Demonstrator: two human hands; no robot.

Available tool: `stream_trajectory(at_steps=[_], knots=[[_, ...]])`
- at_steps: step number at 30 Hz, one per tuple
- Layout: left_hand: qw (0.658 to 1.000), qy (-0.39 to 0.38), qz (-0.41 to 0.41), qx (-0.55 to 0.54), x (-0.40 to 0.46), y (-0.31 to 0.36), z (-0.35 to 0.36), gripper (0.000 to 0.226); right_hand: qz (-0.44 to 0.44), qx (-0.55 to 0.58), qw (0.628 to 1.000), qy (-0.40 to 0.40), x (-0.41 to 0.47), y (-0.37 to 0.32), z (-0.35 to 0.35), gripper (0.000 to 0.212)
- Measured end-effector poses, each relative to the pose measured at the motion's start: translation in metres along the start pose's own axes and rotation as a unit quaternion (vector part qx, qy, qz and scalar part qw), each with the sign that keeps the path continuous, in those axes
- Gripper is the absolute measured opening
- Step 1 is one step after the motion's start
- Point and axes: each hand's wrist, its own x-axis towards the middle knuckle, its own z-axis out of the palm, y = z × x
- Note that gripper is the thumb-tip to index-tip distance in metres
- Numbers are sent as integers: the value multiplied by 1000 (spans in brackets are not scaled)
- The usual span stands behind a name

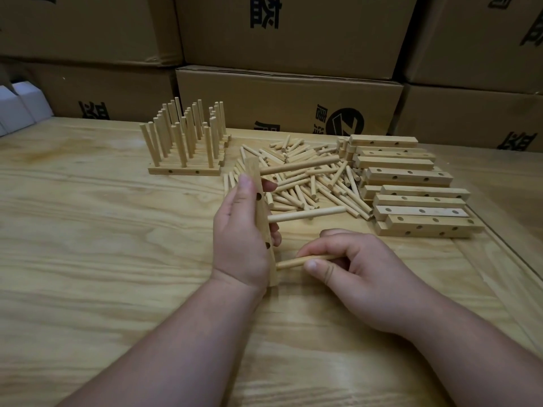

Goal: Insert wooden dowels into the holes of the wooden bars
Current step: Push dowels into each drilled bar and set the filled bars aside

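Low in the middle of the frame, the right hand (pixel 352 274) pinches a dowel (pixel 293 262) between thumb and curled fingers, its tip right at the lowest hole of the bar (pixel 261 218). The left hand (pixel 241 230) wraps around that bar and holds it on edge, fingers curled over the far face. If the dowel goes in crooked, I'd expect it to jam or split the hole's rim; a hard push could also twist the bar out of that grip.

Two dowels already stick out sideways higher up the bar, and a slip might knock them loose.

Further up, at centre, lies the loose pile of dowels (pixel 299 177), with the stack of empty bars (pixel 411 186) at the right. Upper left stand the finished bars (pixel 185 142), pegs upright. A dropped bar could scatter that pile.
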Motion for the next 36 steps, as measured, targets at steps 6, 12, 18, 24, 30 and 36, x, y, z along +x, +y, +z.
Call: stream_trajectory(at_steps=[6,12,18,24,30,36], knots=[[998,51,13,42,1,-5,2,46,38,147,986,68,0,2,4,46],[990,98,-68,75,7,-10,1,61,84,273,953,105,3,1,0,59],[995,20,-49,84,3,-11,2,43,86,134,983,87,5,-1,6,34],[995,-44,-80,49,4,-6,1,35,84,126,985,82,10,-5,7,24],[985,-77,-154,-19,11,-8,-2,39,129,73,982,116,18,-11,1,10],[921,-55,-326,-208,18,-6,3,61,62,-29,993,95,92,-48,-15,7]])
